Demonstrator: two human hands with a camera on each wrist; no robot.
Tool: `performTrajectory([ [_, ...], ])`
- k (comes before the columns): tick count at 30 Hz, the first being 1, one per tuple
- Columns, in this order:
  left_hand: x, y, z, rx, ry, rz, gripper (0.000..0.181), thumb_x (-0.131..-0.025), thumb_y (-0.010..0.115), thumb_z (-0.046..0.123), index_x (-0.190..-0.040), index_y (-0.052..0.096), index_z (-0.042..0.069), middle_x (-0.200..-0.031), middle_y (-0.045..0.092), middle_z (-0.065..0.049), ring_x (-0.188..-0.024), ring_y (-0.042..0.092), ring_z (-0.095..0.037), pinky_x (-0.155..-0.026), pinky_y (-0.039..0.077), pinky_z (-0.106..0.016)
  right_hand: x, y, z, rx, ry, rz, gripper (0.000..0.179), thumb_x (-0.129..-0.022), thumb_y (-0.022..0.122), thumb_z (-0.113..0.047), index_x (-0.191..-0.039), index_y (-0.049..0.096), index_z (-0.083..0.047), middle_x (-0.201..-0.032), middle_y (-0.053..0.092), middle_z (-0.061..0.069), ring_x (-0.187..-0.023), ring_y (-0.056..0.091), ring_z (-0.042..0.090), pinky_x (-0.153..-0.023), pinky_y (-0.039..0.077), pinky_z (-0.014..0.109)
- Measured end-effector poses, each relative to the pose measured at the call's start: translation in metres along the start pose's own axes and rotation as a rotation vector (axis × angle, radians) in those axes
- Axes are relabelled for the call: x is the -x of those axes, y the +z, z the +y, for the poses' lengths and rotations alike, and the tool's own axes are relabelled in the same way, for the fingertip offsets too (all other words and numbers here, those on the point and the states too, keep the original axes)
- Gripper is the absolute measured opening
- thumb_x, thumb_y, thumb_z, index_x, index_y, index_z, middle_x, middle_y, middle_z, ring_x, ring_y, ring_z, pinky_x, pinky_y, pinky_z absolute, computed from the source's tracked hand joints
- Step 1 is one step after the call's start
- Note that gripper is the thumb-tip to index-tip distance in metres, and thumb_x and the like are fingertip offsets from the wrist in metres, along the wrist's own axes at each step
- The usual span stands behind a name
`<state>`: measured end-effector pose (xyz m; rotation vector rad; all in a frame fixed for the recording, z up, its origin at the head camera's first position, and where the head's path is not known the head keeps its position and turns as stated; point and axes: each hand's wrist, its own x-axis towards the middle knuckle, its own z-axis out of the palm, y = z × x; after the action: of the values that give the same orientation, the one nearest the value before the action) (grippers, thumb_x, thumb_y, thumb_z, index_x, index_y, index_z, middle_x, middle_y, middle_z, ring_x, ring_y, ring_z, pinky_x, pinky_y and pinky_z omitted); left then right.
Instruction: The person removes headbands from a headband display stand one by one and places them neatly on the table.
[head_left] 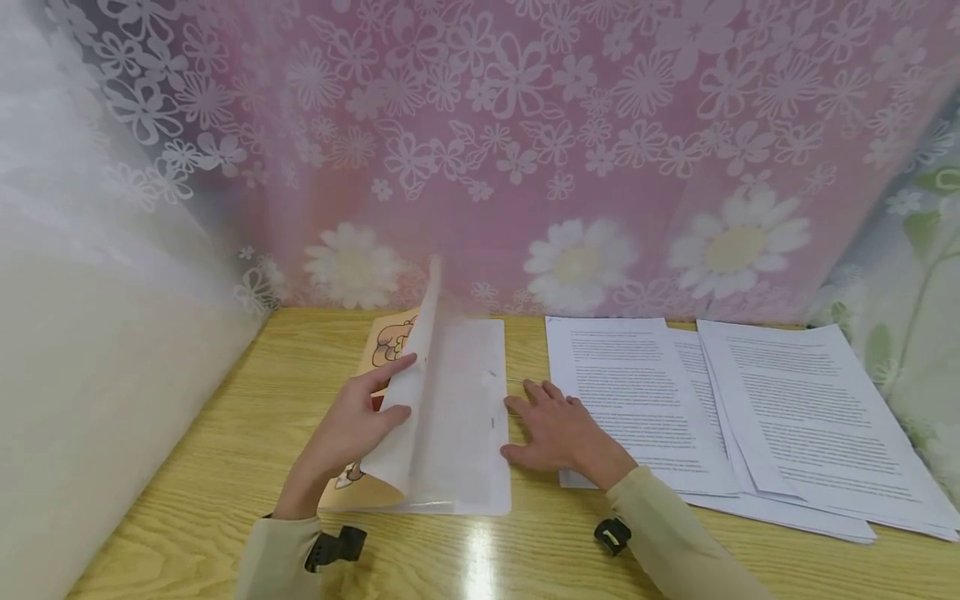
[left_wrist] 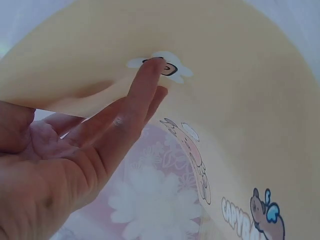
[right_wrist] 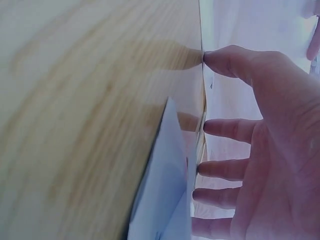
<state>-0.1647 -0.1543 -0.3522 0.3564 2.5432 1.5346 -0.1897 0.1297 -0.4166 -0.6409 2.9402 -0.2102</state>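
Fingers of the left hand (head_left: 348,425) are resting straight and spread against a white-backed pale-orange cover (head_left: 415,427) on their right, its translucent-white rectangular folder (head_left: 459,417) lying lengthwise away, while the right hand (head_left: 558,429), fingers spread, is touching the folder's right edge, only the left wrist view showing "CAPYB" lettering (left_wrist: 240,218).

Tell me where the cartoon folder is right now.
In the head view, the cartoon folder lies left of centre on the table, its raised cover in the left hand, with printed pages to its right.
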Motion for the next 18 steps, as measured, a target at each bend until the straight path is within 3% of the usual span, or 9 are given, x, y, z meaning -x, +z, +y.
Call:
performTrajectory([
  [2, 0.000, -0.004, 0.000, 0.102, -0.023, -0.016, 0.059, -0.090, 0.054, 0.008, -0.143, 0.041, 0.029, -0.142, 0.045, -0.005, -0.099, 0.063, -0.024, -0.068, 0.055, -0.036, 0.001, 0.000, 0.002, -0.006, 0.001, -0.003, 0.069, -0.083, 0.053, -0.061, -0.141, 0.044, -0.025, -0.152, 0.031, 0.015, -0.137, 0.031, 0.044, -0.097, 0.038, 0.063],
  [6, 0.000, -0.009, -0.001, 0.218, -0.055, -0.026, 0.059, -0.090, 0.055, 0.005, -0.144, 0.040, 0.026, -0.139, 0.046, -0.013, -0.098, 0.065, -0.029, -0.067, 0.057, -0.040, 0.002, -0.001, 0.003, -0.031, -0.008, -0.007, 0.069, -0.084, 0.054, -0.060, -0.142, 0.043, -0.024, -0.152, 0.030, 0.015, -0.137, 0.030, 0.044, -0.097, 0.037, 0.064],
  [18, 0.000, -0.002, 0.001, 0.251, -0.072, -0.012, 0.060, -0.089, 0.056, 0.003, -0.144, 0.041, 0.024, -0.140, 0.045, -0.014, -0.104, 0.063, -0.029, -0.071, 0.058, -0.040, 0.017, -0.003, 0.017, -0.151, -0.055, 0.056, 0.063, -0.085, 0.057, -0.054, -0.140, 0.047, -0.023, -0.151, 0.033, 0.015, -0.138, 0.031, 0.040, -0.098, 0.038, 0.063],
])
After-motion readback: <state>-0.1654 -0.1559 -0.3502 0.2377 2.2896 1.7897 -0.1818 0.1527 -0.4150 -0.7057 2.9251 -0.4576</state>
